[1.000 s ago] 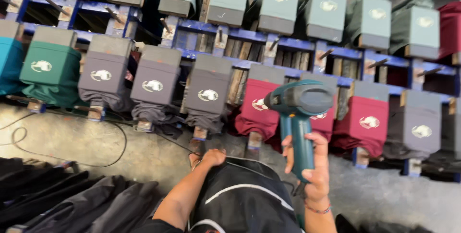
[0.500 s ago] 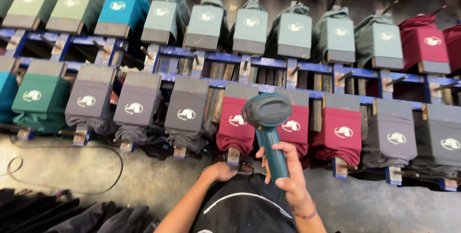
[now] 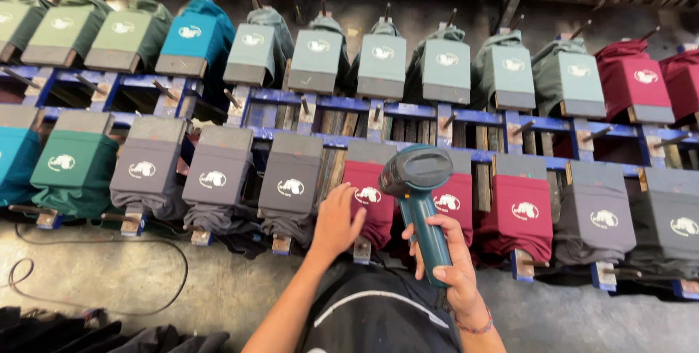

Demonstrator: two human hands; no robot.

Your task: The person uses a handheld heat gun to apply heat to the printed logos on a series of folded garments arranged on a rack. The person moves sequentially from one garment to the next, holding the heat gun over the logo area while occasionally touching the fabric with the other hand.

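Right hand (image 3: pixel 451 269) grips teal heat gun (image 3: pixel 419 193) above concrete floor (image 3: pixel 182 287).

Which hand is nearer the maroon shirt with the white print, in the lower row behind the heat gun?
Left. The left hand lies with its fingertips on the maroon shirt; the right hand is lower and to the right, gripping the teal heat gun.

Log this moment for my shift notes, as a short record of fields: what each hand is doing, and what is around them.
left hand: open, reaching to the maroon shirt on its board
right hand: gripping the teal heat gun by its handle, nozzle toward the shirt
rack: blue frame, two rows of boards with shirts
shirt colours: green, teal, grey, maroon, each with a white print
floor: black cable at left
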